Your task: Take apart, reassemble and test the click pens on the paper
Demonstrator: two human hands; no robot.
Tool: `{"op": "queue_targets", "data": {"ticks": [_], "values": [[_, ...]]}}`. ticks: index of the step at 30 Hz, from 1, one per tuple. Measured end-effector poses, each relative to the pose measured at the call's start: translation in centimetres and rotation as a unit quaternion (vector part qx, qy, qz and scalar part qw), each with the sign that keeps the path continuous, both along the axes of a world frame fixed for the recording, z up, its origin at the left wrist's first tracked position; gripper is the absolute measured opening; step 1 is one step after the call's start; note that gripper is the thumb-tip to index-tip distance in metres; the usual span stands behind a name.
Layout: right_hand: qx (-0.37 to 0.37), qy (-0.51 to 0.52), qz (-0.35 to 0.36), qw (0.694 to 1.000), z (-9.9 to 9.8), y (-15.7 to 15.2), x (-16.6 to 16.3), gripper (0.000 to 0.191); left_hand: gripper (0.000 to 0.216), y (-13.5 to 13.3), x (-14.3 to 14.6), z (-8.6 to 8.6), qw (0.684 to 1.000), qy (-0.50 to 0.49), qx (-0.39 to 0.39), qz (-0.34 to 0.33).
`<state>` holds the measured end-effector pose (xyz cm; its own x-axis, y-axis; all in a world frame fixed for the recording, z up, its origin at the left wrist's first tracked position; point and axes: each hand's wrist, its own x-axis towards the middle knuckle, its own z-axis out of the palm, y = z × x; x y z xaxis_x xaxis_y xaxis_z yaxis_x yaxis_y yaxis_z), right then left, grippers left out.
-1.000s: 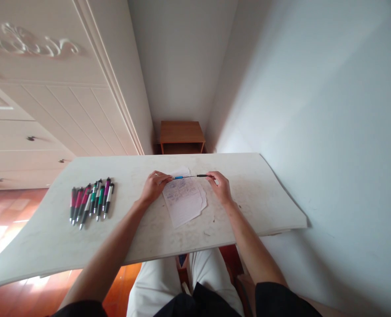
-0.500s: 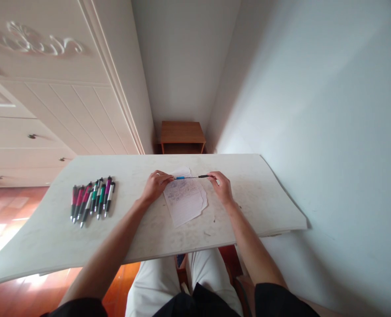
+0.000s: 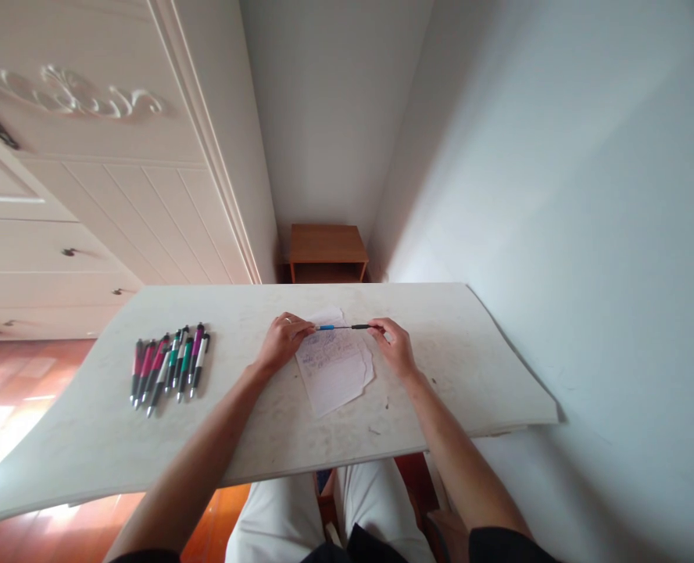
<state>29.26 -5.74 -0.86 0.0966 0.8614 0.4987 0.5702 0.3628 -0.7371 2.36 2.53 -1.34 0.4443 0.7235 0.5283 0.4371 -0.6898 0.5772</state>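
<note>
My left hand [image 3: 288,338] is closed in a pinch on a blue pen barrel [image 3: 326,328], held level above the paper. Opposite it, my right hand [image 3: 394,344] pinches a black pen grip section [image 3: 360,327]. A thin dark refill [image 3: 342,328] bridges the short gap between the two pen parts, which lie in one line. Beneath them is a torn sheet of lined paper [image 3: 336,383] covered with blue scribbles near its top. Fingertips hide the outer ends of both parts.
Several pens [image 3: 171,367] with pink, green, white and purple barrels lie side by side on the left of the white table [image 3: 241,446]. Small dark scraps [image 3: 373,431] dot the tabletop near its front edge. A wall [image 3: 558,234] borders the right; a cabinet [image 3: 148,211] stands left.
The gap between the blue barrel and the black grip section has narrowed a little. The whole view has shifted slightly, with the table now lower in the picture.
</note>
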Motion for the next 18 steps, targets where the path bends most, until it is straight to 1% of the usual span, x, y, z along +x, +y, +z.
{"op": "queue_targets", "data": {"ticks": [2,7,14,18], "values": [[-0.004,0.002,0.012,1.0,-0.1,0.0,-0.3,0.016,0.018,0.0,0.1,-0.1,1.0,0.007,0.002,-0.007],[-0.031,0.01,0.069,0.997,-0.2,-0.1,-1.2,0.015,0.016,-0.4,0.6,-0.1,0.999,0.026,0.016,-0.035],[-0.058,0.047,0.033,0.997,-0.6,0.0,-1.2,0.019,0.018,-1.2,1.1,0.6,0.998,0.009,0.033,-0.047],[-0.076,0.076,0.028,0.994,-0.5,0.0,-1.3,0.018,0.02,-1.6,1.3,0.8,0.999,-0.009,0.013,-0.051]]}}
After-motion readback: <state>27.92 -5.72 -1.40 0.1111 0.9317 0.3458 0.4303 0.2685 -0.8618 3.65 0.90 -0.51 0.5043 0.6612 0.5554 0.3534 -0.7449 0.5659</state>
